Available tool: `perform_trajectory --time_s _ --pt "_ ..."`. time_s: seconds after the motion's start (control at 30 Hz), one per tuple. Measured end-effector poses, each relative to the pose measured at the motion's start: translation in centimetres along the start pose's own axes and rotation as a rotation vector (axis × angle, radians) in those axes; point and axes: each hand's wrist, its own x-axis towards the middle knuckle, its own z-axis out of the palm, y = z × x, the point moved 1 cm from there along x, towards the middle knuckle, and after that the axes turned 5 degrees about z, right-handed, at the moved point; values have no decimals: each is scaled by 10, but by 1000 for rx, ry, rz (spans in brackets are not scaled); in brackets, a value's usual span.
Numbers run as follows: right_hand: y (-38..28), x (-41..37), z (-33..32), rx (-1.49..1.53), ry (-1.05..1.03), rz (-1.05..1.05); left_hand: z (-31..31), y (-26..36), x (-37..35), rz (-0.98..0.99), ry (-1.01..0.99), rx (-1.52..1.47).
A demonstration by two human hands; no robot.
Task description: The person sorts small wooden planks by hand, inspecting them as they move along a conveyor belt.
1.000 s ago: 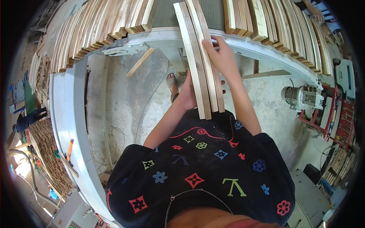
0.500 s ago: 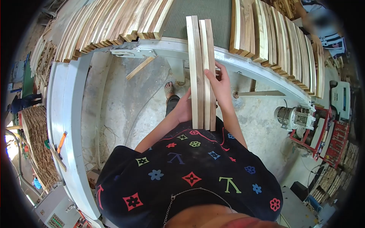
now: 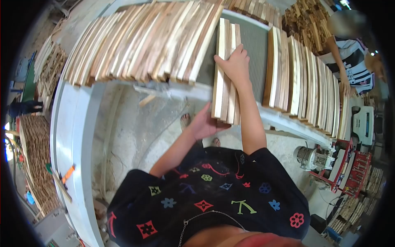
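A small bundle of several wooden slats (image 3: 225,92), pale and brown side by side, lies lengthwise away from me over the grey ribbed surface (image 3: 256,51). Its near end sticks out past the white frame edge. My right hand (image 3: 236,66) is closed across the top of the bundle near its far part, thumb on the left side. Under the near end, my left hand (image 3: 204,124) supports the slats; its fingertips are partly hidden beneath them. A long row of similar slats (image 3: 144,45) stands left of the bundle, and another row (image 3: 306,78) stands to the right.
The white metal frame (image 3: 284,120) curves in front of me. A motor (image 3: 310,157) and a red rack (image 3: 354,173) are at the lower right. Another person (image 3: 349,61) stands at the right, a hand near the row's end. Stacked wood (image 3: 39,160) is at the left.
The bundle has moved forward, away from my body and over the ribbed surface. My right hand has shifted to its top, and my left hand to its near end.
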Motion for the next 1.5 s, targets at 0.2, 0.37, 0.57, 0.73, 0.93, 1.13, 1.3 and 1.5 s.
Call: perform_trajectory --time_s 0.2,0.37,0.57,0.73,0.93,1.13,1.3,1.5 --pt "6 97 28 307 -70 128 -92 -4 -5 -135 -189 -29" --pt "47 20 -56 -93 384 -130 -128 -4 2 -261 -70 200" --pt "131 -14 -83 -403 466 147 -96 -46 25 -219 -21 334" --pt "134 10 -93 -316 415 188 -53 -115 45 -191 -42 341" --pt "136 10 -82 -192 461 233 -31 -175 27 -278 -127 396" --pt "134 -38 -91 -119 326 167 -2 -186 29 -157 -141 281" --pt "129 -192 -91 -223 363 25 39 -196 39 -53 -332 12" --pt "156 -237 -201 680 -325 -70 73 -175 -16 30 -471 86"
